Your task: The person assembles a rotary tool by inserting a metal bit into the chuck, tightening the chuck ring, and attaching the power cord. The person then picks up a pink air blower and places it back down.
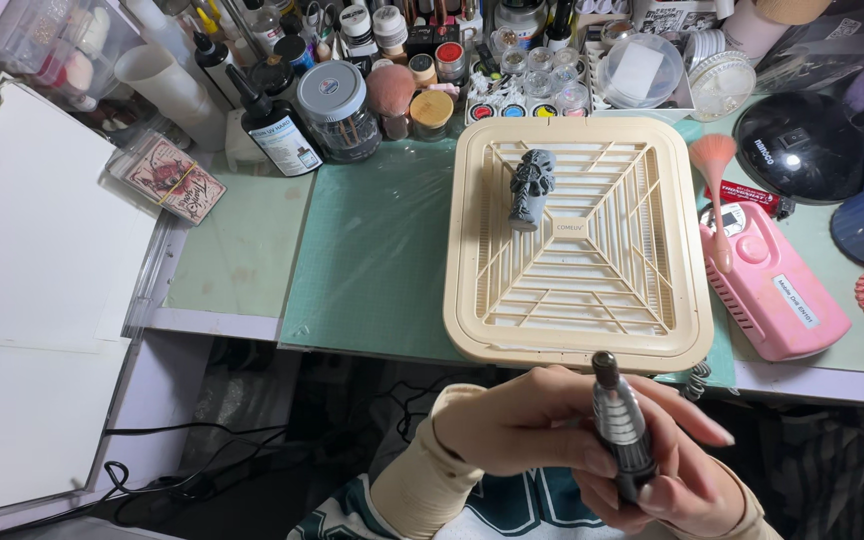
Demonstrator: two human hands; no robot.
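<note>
Holding the rotary tool handpiece (620, 425) in both hands, I have it upright in front of my chest, its dark bit end pointing up toward the desk. My left hand (517, 425) wraps around the barrel from the side, fingers (572, 458) curled shut on it, thumb across the front. My right hand (682, 470) cups the lower part from underneath, fingers closed around the grip.

Beyond my fingertips, well apart from the tool, the grey figurine (531, 188) lies on the cream slatted tray (482, 300), untouched by either hand. By my judgement the work on the figurine has not begun at this moment: the tool is in hand and being readied, but the bit is nowhere near the piece.

To the right of my fingers sits the pink box unit (777, 290) with a pink brush (717, 190) resting over it. Far past the tray stand jars and bottles (337, 105).
</note>
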